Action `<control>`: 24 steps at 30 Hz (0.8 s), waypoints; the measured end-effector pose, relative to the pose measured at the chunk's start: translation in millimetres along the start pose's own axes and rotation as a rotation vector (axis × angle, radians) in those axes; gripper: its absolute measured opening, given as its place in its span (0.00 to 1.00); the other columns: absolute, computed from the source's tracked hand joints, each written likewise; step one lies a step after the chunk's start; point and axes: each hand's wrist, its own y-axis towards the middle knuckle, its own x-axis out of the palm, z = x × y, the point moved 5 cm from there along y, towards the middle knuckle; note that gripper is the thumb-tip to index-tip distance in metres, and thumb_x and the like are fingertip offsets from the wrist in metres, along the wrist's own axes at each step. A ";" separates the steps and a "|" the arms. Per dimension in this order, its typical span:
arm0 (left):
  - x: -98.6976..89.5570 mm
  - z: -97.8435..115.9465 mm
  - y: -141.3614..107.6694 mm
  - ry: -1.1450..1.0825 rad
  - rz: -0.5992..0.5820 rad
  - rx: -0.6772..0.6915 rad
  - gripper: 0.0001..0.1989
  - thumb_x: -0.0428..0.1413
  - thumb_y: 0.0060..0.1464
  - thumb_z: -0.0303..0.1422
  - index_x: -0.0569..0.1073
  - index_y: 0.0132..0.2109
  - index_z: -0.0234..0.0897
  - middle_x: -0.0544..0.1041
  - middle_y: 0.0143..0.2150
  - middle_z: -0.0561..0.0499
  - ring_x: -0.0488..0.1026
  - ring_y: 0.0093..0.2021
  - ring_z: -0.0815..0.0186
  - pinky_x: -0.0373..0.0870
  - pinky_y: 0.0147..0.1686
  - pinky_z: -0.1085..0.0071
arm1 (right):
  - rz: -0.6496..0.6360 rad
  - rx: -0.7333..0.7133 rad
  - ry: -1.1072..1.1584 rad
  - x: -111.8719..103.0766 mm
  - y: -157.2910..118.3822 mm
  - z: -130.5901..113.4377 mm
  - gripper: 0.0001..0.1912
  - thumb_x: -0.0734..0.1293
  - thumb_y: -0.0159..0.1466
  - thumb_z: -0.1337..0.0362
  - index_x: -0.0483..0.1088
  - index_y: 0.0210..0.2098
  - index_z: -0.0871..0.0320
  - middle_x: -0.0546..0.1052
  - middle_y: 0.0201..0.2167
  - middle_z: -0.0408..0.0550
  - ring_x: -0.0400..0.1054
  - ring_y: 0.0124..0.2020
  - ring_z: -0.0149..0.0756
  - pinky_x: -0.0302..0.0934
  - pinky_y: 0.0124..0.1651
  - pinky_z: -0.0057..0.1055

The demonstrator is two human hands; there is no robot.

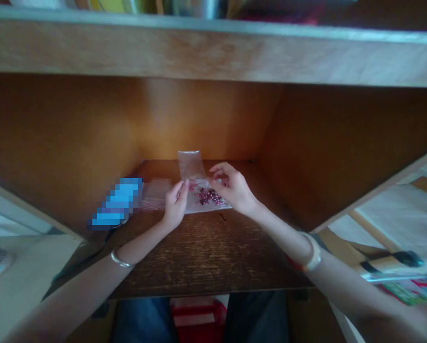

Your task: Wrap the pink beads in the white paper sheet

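- Currently pinching clear bag (pixel 190 166) near its lower end, mid-frame, with left hand (pixel 176 204); grip closed.
- Curling right hand (pixel 236 188) loosely over right end of bead bag (pixel 209 196); can't tell whether gripping anything.
- Got bead bag flat on worktop (pixel 206 257), frame centre, showing pink and dark beads.
- Also got plastic packets (pixel 156 191) just left of left hand, pixelated blue item (pixel 118 202) beside them, left of centre.
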 end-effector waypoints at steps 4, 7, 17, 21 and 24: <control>3.9 2.2 0.9 0.000 -0.086 -0.041 0.20 0.49 0.59 0.46 0.73 0.30 0.36 0.76 0.28 0.50 0.71 0.31 0.67 0.68 0.35 0.72 | -0.187 0.304 0.238 22.1 6.9 61.6 0.11 0.66 0.58 0.56 0.67 0.35 0.57 0.66 0.16 0.36 0.55 0.14 0.24 0.50 0.17 0.25; 4.1 3.1 0.9 -0.004 -0.097 -0.059 0.20 0.48 0.60 0.46 0.73 0.29 0.36 0.76 0.27 0.50 0.71 0.31 0.68 0.68 0.35 0.72 | -0.179 0.392 0.364 28.7 0.7 75.8 0.14 0.68 0.56 0.54 0.67 0.36 0.57 0.64 0.14 0.34 0.54 0.12 0.23 0.47 0.14 0.24; 8.0 -14.3 3.1 -0.131 -0.104 -0.113 0.12 0.54 0.55 0.42 0.71 0.35 0.37 0.74 0.30 0.52 0.73 0.32 0.67 0.69 0.35 0.72 | -0.089 0.375 0.470 31.4 -13.6 83.9 0.17 0.70 0.53 0.50 0.68 0.30 0.57 0.66 0.14 0.36 0.55 0.14 0.24 0.49 0.17 0.24; 7.5 -19.1 4.7 -0.111 -0.102 -0.106 0.11 0.56 0.54 0.40 0.68 0.35 0.37 0.73 0.30 0.52 0.73 0.32 0.67 0.69 0.35 0.72 | -0.028 0.366 0.470 35.7 -16.9 90.9 0.17 0.70 0.53 0.49 0.70 0.31 0.57 0.65 0.14 0.37 0.54 0.13 0.25 0.48 0.17 0.26; 7.2 -20.9 4.8 -0.066 -0.106 -0.098 0.10 0.56 0.55 0.40 0.69 0.35 0.37 0.73 0.31 0.51 0.73 0.34 0.67 0.69 0.37 0.71 | 0.053 0.348 0.456 34.4 -17.8 93.9 0.17 0.70 0.53 0.50 0.70 0.31 0.57 0.64 0.14 0.37 0.53 0.13 0.25 0.48 0.17 0.26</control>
